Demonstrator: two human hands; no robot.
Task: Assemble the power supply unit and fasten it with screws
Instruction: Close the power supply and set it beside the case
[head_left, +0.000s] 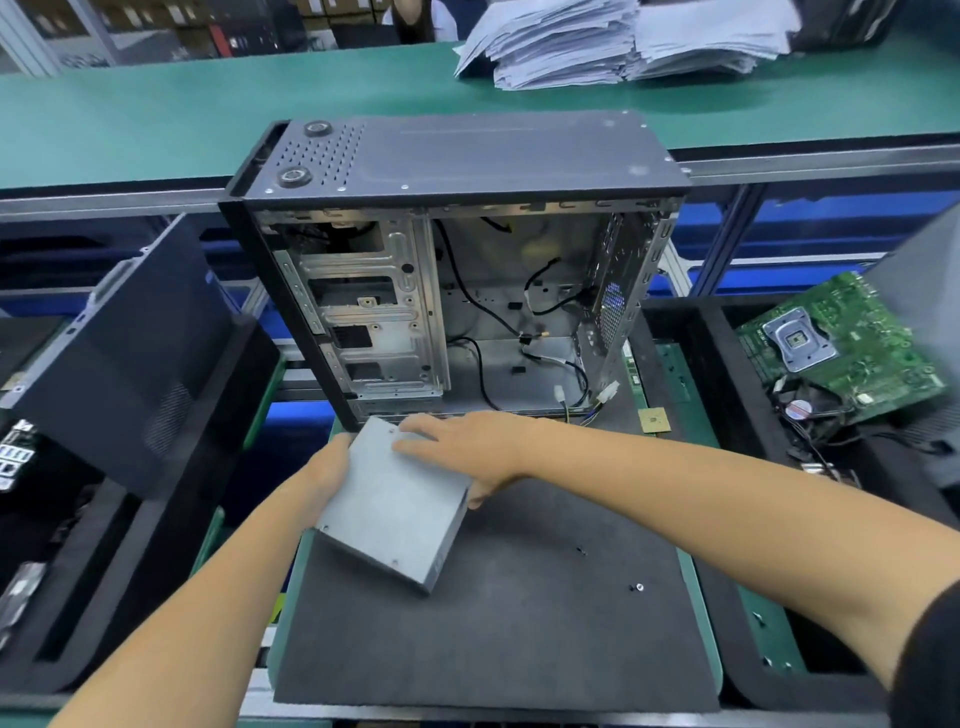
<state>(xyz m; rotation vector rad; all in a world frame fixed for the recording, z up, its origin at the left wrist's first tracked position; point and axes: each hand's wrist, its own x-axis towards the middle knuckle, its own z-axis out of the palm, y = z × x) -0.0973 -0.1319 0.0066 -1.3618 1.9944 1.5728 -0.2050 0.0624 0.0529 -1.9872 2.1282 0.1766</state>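
Note:
A grey metal power supply unit (395, 512) is held tilted above the dark foam mat (519, 623), just in front of the open computer case (457, 291). My left hand (327, 470) grips its left edge, with the fingers hidden behind the box. My right hand (465, 447) lies across its top, fingers spread flat and thumb hooked over the right edge. The case stands open side toward me, loose black cables and white connectors (605, 392) inside. Two small screws (638, 587) lie on the mat to the right.
A black case panel (130, 358) leans at the left. A green motherboard (836, 348) with a fan sits at the right, a small CPU chip (653, 420) near the case. Stacks of paper (623, 41) lie on the green bench behind.

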